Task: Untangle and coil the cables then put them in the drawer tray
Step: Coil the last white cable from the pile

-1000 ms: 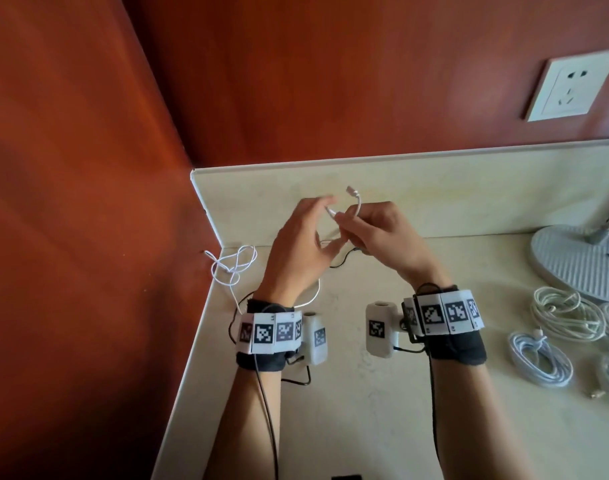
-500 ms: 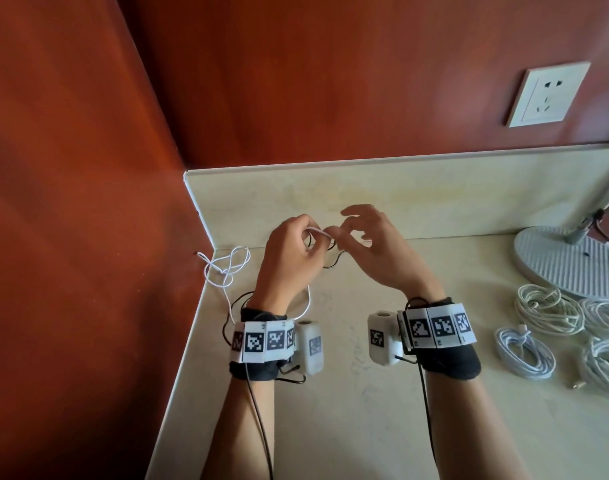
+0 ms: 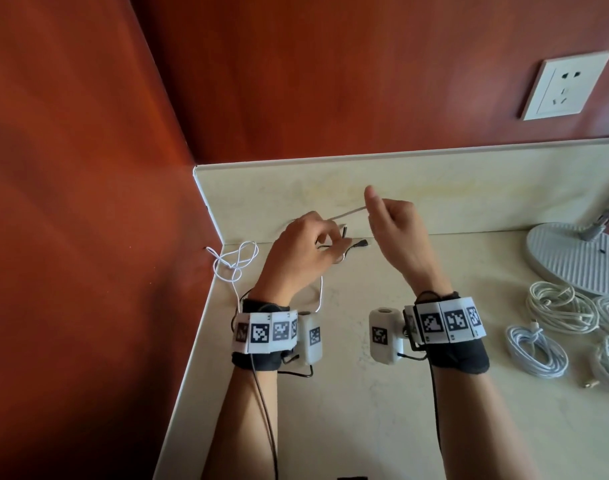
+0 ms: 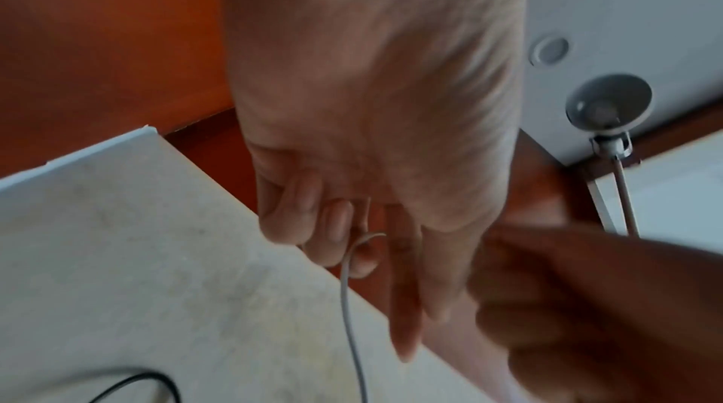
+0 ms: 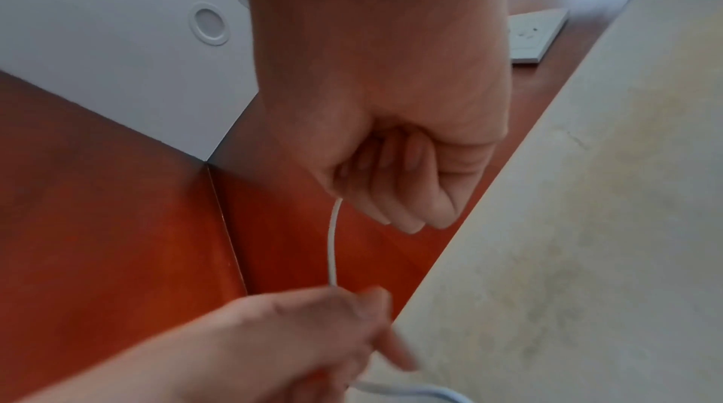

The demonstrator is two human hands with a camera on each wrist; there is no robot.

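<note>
A thin white cable (image 3: 350, 212) runs taut between my two hands above the counter's back left corner. My left hand (image 3: 310, 244) grips it with curled fingers; the cable (image 4: 350, 301) hangs down from those fingers. My right hand (image 3: 388, 216) is raised higher and to the right, its fingers curled round the cable's end (image 5: 333, 242). The rest of this white cable lies in a loose tangle (image 3: 235, 263) by the left wall. A black cable (image 3: 360, 243) with a plug end lies under my left hand.
Several coiled white cables (image 3: 538, 349) (image 3: 559, 306) lie on the cream counter (image 3: 365, 410) at the right. A white lamp base (image 3: 580, 261) stands behind them. A wall socket (image 3: 564, 86) sits on the red wall. The counter's left edge drops off beside my left forearm.
My hands were together at the tangle. Now the right hand has pulled up and to the right, drawing a stretch of white cable out taut from the left hand.
</note>
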